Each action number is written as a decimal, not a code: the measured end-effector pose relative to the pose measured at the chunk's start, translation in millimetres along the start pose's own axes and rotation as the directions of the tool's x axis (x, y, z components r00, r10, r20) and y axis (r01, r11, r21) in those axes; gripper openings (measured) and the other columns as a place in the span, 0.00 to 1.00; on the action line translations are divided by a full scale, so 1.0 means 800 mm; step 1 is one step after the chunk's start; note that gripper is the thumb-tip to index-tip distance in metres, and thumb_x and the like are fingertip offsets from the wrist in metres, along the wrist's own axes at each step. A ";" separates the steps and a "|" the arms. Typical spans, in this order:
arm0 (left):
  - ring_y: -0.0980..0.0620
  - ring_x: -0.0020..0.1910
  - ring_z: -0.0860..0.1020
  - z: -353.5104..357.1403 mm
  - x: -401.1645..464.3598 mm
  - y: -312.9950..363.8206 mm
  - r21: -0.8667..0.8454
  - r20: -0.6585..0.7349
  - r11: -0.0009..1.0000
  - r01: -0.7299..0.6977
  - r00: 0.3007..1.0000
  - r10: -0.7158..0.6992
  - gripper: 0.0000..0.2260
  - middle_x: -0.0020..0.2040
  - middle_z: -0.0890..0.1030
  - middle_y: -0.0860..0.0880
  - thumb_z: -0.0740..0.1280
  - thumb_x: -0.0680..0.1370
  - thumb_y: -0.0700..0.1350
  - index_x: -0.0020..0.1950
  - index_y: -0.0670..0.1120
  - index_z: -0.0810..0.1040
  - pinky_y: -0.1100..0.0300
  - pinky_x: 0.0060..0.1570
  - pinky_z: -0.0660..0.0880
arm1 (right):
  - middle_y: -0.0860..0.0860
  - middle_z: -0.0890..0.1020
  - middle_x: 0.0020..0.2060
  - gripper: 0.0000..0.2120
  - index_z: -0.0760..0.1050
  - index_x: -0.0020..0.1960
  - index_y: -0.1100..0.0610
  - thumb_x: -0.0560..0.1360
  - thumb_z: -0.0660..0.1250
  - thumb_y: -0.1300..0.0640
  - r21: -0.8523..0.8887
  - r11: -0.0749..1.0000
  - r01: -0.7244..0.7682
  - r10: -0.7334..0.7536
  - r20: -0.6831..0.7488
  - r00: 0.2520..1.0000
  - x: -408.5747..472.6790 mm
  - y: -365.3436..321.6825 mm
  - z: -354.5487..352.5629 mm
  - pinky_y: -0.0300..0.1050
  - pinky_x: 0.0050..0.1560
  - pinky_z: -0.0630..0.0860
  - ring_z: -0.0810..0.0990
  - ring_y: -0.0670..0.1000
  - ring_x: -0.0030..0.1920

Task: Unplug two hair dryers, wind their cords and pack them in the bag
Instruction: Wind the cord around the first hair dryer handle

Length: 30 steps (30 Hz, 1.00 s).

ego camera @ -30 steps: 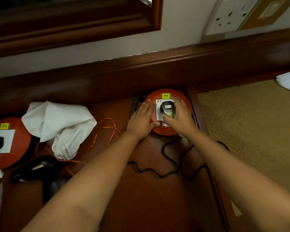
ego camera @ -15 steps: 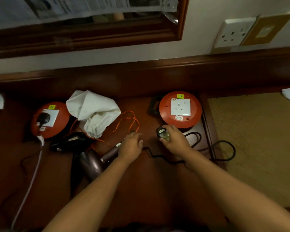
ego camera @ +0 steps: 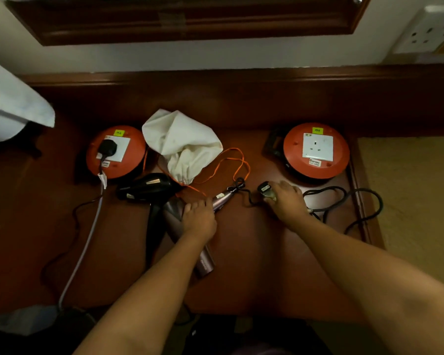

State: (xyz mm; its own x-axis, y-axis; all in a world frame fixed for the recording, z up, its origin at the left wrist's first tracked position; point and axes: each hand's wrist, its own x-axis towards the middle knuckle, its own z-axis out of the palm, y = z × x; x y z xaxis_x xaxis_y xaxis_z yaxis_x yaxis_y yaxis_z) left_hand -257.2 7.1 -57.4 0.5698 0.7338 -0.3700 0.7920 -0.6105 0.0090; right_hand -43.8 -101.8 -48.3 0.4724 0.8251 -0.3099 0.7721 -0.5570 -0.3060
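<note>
A mauve hair dryer lies on the wooden floor, and my left hand grips it where the handle meets the body. My right hand holds its black plug, pulled free of the right orange cable reel, whose socket is bare. The black cord loops to the right of that hand. A black hair dryer lies beside the mauve one; its plug sits in the left orange reel. A white drawstring bag with an orange cord lies between the reels.
A dark wooden skirting runs along the wall behind the reels, with a white wall socket up at the right. Tan carpet starts right of the wooden strip. White cloth hangs in at the far left.
My right hand pulled the black plug out of the right reel's socket and drew it down to the floor. My left hand left the reel and took hold of the mauve dryer.
</note>
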 end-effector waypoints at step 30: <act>0.47 0.39 0.76 -0.186 -0.024 -0.061 -0.391 -0.218 0.861 -0.326 0.941 0.257 0.29 0.37 0.76 0.50 0.44 0.69 0.76 0.42 0.53 0.68 0.52 0.38 0.74 | 0.46 0.61 0.21 0.11 0.77 0.47 0.59 0.81 0.57 0.59 0.974 0.221 0.047 -0.035 -0.040 0.999 -0.116 -0.173 -0.129 0.37 0.22 0.53 0.56 0.44 0.20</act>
State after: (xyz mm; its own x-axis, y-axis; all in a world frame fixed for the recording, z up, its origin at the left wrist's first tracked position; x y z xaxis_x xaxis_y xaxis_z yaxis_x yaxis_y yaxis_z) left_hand -274.3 67.6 87.1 0.7879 0.5988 -0.1436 0.5820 -0.6479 0.4914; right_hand -150.5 -91.9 115.6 0.4618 0.8473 -0.2625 -0.2212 -0.1766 -0.9591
